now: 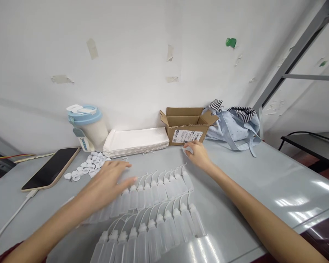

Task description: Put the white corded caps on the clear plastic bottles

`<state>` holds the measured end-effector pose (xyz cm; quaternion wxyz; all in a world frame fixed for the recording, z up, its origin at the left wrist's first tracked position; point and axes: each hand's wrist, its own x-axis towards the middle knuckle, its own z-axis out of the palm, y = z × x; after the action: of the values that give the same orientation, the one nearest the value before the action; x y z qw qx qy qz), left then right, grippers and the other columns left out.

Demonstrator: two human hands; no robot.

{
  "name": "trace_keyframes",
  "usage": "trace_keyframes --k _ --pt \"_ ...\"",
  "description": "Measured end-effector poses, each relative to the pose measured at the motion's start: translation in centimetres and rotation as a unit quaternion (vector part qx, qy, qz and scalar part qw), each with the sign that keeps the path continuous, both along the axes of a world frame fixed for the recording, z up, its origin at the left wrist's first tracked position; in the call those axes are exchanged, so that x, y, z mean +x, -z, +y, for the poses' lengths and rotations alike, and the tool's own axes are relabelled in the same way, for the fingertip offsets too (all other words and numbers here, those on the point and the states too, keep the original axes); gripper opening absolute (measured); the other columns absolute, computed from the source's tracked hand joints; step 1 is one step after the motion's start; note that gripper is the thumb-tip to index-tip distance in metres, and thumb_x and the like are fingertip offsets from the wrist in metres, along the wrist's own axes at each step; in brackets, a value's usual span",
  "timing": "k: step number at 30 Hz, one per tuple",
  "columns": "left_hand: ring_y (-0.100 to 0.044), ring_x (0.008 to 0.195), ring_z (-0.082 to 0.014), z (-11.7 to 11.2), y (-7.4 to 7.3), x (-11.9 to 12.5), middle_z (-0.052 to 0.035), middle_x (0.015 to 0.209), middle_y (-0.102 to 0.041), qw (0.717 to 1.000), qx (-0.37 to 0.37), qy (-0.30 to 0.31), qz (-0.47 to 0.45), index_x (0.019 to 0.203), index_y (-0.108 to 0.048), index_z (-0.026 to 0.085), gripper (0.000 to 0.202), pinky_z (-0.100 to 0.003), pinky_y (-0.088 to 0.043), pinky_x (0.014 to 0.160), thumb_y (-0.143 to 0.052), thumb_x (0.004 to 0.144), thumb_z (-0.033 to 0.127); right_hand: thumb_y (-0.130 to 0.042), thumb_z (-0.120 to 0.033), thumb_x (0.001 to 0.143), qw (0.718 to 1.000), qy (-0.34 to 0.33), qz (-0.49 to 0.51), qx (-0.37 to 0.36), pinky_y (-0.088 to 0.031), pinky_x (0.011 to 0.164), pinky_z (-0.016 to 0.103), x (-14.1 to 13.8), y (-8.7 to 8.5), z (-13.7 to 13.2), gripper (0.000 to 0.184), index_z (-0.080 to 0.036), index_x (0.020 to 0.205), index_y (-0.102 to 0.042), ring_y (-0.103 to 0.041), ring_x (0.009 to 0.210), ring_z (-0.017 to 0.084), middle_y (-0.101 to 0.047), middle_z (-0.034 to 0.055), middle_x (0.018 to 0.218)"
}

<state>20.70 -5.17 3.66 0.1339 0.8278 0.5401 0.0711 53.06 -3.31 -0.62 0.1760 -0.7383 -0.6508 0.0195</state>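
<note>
My left hand (108,182) hovers with its fingers spread and nothing in them, partly covering the back row of bottles and blurred a little. Two rows of slim translucent plastic bottles (160,233) lie side by side on the table, each with a thin curved tube or strap at its top. At the front of the cardboard box (188,136), my right hand (197,153) pinches a small white translucent piece (188,149), its kind too small to make out. Left of my left hand is a loose pile of small white caps (89,165).
Folded white cloths or bags (137,140) lie in a stack by the wall. A blue-lidded cup (90,126) stands behind a charging phone (52,170). A light blue fabric bag (230,128) sits right of the box. A metal frame (287,65) rises at the right.
</note>
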Motion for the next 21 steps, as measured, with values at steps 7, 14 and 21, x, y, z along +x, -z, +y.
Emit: trace_keyframes --k 7,14,21 --pt "-0.057 0.111 -0.0313 4.0 0.9 -2.0 -0.0124 0.113 -0.068 0.999 0.026 -0.011 0.033 0.105 -0.065 0.015 0.036 -0.039 -0.045 0.092 -0.048 0.085 0.039 -0.057 -0.029 0.093 1.000 -0.008 -0.013 0.004 -0.053 0.084 0.042 0.4 0.3 0.3 0.028 -0.017 0.118 -0.058 -0.062 0.100 0.022 -0.060 0.0084 0.120" --pt "-0.061 0.099 -0.0244 5.5 1.3 -0.6 -0.0095 0.105 -0.065 0.995 0.049 -0.016 0.081 0.104 -0.062 0.012 0.021 -0.043 -0.050 0.085 -0.051 0.094 0.027 -0.057 -0.030 0.093 1.000 0.012 -0.023 0.004 -0.053 0.084 0.043 0.4 0.6 0.2 0.029 -0.017 0.119 -0.057 -0.062 0.101 0.022 -0.059 0.0087 0.121" --pt "-0.062 0.100 -0.0223 6.1 1.3 -0.1 -0.0084 0.118 -0.060 0.996 0.038 -0.014 0.074 0.117 -0.057 0.016 0.028 -0.043 -0.053 0.084 -0.058 0.092 0.030 -0.057 -0.030 0.093 1.000 0.017 0.000 0.019 -0.053 0.084 0.042 -0.1 0.9 -0.1 0.028 -0.017 0.118 -0.058 -0.062 0.100 0.022 -0.059 0.0088 0.121"
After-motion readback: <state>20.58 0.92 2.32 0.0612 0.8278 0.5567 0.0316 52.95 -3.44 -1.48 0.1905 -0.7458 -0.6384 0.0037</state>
